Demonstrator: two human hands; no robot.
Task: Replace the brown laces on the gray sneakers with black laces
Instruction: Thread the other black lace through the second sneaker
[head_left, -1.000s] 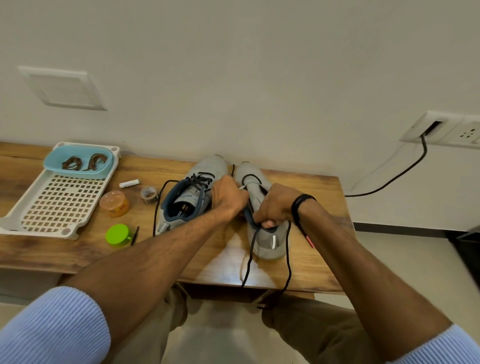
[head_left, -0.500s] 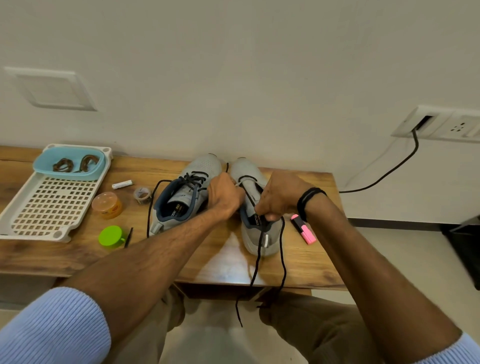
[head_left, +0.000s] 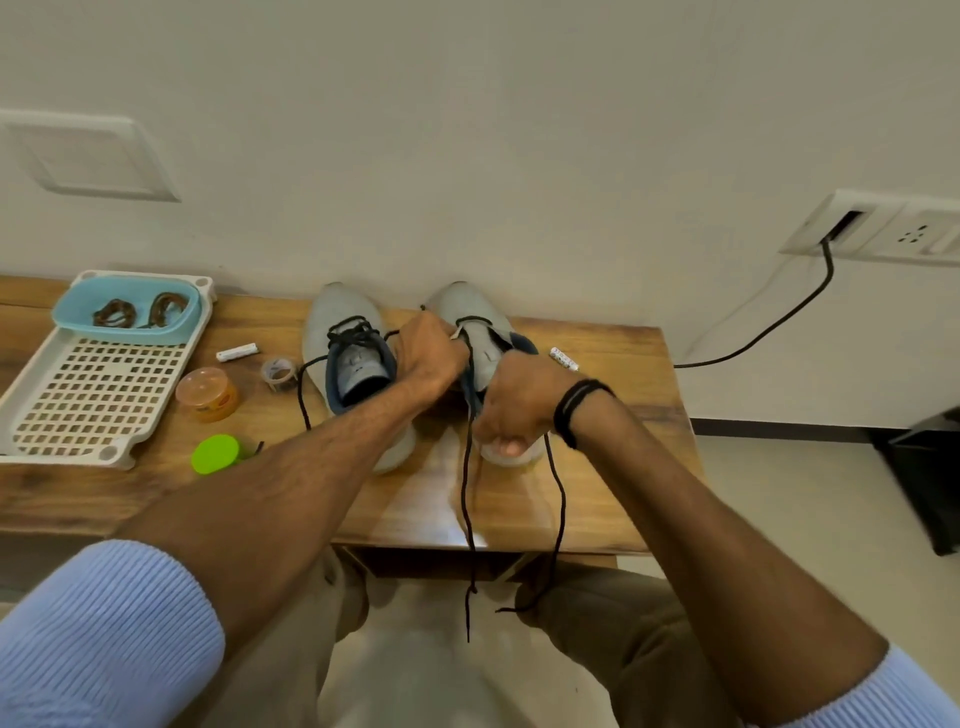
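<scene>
Insole print (head_left: 358, 373) unreadable; left hand (head_left: 432, 359) grips right sneaker (head_left: 466, 304), right hand (head_left: 511, 411) at its 4 o'clock grips black lace (head_left: 466, 499)

Single head camera, looking forward and down.
It is sitting at the person's head and facing the desk (head_left: 639, 374) at close range, with the wall (head_left: 467, 130) rising behind; its wide lens is also taking in the floor (head_left: 779, 493) at right.

Right sneaker (head_left: 467, 309) opening behind right hand (head_left: 514, 405)
</scene>
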